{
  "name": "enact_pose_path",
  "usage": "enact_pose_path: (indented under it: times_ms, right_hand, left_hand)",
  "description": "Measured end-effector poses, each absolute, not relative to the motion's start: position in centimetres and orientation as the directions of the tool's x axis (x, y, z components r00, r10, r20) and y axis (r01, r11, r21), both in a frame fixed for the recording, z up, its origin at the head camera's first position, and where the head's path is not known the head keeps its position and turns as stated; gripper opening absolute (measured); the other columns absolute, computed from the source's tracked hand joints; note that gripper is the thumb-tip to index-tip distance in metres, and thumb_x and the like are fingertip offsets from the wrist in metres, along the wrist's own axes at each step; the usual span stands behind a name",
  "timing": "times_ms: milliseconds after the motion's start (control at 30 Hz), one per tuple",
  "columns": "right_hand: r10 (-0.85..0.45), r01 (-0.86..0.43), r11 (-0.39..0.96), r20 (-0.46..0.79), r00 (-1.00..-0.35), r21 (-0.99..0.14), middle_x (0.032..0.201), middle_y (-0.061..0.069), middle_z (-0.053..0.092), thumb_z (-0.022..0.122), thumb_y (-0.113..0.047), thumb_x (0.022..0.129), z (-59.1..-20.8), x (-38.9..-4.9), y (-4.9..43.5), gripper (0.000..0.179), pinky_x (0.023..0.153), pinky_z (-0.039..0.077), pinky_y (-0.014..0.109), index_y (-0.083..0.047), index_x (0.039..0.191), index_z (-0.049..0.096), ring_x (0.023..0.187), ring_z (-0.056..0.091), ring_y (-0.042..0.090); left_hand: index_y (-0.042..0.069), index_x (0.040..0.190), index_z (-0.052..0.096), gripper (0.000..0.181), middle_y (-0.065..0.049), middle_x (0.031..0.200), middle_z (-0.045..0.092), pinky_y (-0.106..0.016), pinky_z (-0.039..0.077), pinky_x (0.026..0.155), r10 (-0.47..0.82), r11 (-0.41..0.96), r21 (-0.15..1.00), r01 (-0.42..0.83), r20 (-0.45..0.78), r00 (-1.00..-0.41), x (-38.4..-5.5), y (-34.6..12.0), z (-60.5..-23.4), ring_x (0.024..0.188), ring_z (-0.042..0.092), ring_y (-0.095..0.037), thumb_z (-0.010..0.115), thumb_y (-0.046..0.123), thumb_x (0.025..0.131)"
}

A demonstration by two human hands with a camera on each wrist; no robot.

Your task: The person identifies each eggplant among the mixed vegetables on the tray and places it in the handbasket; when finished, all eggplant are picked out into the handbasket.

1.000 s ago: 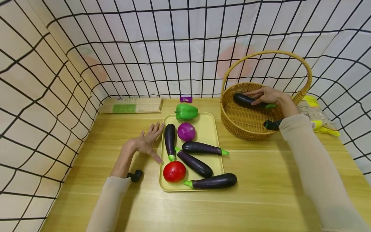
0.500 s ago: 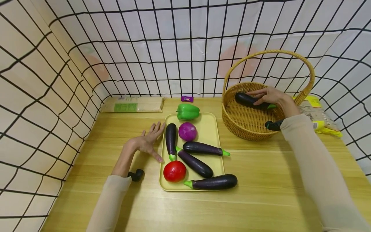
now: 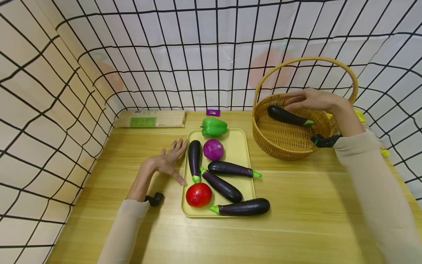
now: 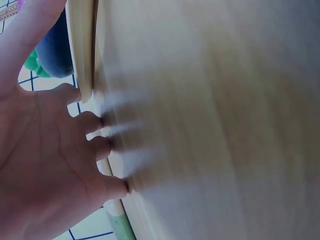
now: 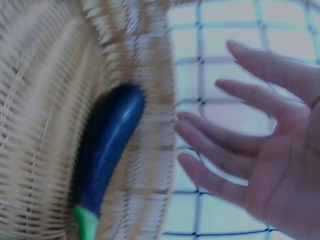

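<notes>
An eggplant point(image 3: 286, 115) lies inside the wicker basket point(image 3: 280, 154), against its far wall. Above it my right hand point(image 3: 313, 99) hovers with fingers extended; the right wrist view shows that hand point(image 5: 260, 145) apart from the eggplant point(image 5: 110, 145), holding nothing. At the left my left hand point(image 3: 169, 161) is spread, its fingertips on the table and at the edge of the yellow tray point(image 3: 235, 139). On the tray are several eggplants point(image 3: 227, 168), a red tomato point(image 3: 199, 195), a purple onion point(image 3: 213, 150) and a green bell pepper point(image 3: 214, 127) at the far rim.
The basket's tall arched handle point(image 3: 306, 58) rises over the right arm. A long pale packet point(image 3: 151, 119) and a small purple wrapper point(image 3: 213, 112) lie along the back. One eggplant point(image 3: 245, 207) overhangs the tray's near right corner. A yellow packet point(image 3: 360, 116) shows partly behind the right arm.
My right hand has let go of the eggplant and lifted up and to the right, leaving it in the basket. My left hand stays in place.
</notes>
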State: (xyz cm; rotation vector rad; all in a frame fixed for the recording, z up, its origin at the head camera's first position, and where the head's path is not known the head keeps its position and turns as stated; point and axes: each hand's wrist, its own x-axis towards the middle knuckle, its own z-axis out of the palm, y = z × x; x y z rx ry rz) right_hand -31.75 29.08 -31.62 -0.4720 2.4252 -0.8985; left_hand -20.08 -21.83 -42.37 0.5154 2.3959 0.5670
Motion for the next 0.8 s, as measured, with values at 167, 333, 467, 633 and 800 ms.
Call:
enact_pose_path:
  times_ms: [167, 333, 467, 633, 800]
  right_hand:
    - [-0.582, -0.303, 0.613, -0.158, -0.798, -0.730, 0.157, 0.009, 0.050, 0.055, -0.032, 0.108, -30.9, -27.8, 26.3, 0.062, 0.113, 0.046, 0.022, -0.038, 0.163, 0.028, 0.142, 0.050, 0.019]
    - [-0.662, -0.418, 0.498, -0.022, -0.749, -0.760, 0.155, 0.002, 0.052, 0.061, -0.020, 0.106, -32.2, -23.8, 23.4, 0.068, 0.110, 0.048, 0.022, -0.037, 0.163, 0.028, 0.140, 0.052, 0.014]
    - [-0.712, -0.464, 0.457, 0.001, -0.703, -0.759, 0.159, 0.000, 0.050, 0.068, -0.020, 0.102, -33.9, -21.4, 21.2, 0.075, 0.115, 0.046, 0.054, -0.038, 0.163, 0.029, 0.144, 0.051, 0.026]
    - [-0.755, -0.467, 0.424, -0.018, -0.656, -0.776, 0.164, 0.000, 0.044, 0.072, -0.027, 0.099, -36.4, -19.7, 18.4, 0.071, 0.118, 0.039, 0.064, -0.032, 0.161, 0.037, 0.146, 0.048, 0.031]
    - [-0.799, -0.468, 0.393, -0.042, -0.600, -0.792, 0.159, 0.010, 0.050, 0.073, -0.024, 0.098, -38.7, -19.0, 16.2, 0.063, 0.111, 0.047, 0.061, -0.019, 0.156, 0.049, 0.140, 0.052, 0.037]
  left_hand:
    - [0.015, 0.164, -0.020, 0.155, -0.020, 0.169, -0.028, -0.072, -0.014, 0.123, 0.483, 0.836, 0.500, 0.225, -0.478, -0.734, -20.1, -22.0, -42.4, 0.157, -0.028, -0.041, 0.097, 0.045, 0.067]
    - [0.014, 0.164, -0.019, 0.154, -0.021, 0.169, -0.028, -0.073, -0.014, 0.123, 0.488, 0.833, 0.503, 0.230, -0.474, -0.732, -20.1, -22.0, -42.5, 0.157, -0.028, -0.041, 0.096, 0.045, 0.067]
    - [0.013, 0.164, -0.019, 0.153, -0.021, 0.169, -0.028, -0.073, -0.013, 0.123, 0.486, 0.836, 0.498, 0.230, -0.480, -0.730, -20.1, -22.0, -42.4, 0.157, -0.027, -0.042, 0.096, 0.045, 0.068]
    - [0.013, 0.164, -0.019, 0.153, -0.022, 0.169, -0.028, -0.073, -0.013, 0.123, 0.484, 0.841, 0.487, 0.236, -0.484, -0.729, -20.1, -22.0, -42.2, 0.157, -0.027, -0.042, 0.096, 0.046, 0.069]
    - [0.013, 0.164, -0.019, 0.153, -0.022, 0.169, -0.027, -0.074, -0.013, 0.122, 0.487, 0.840, 0.487, 0.238, -0.486, -0.725, -20.2, -21.8, -42.1, 0.157, -0.027, -0.042, 0.096, 0.045, 0.069]
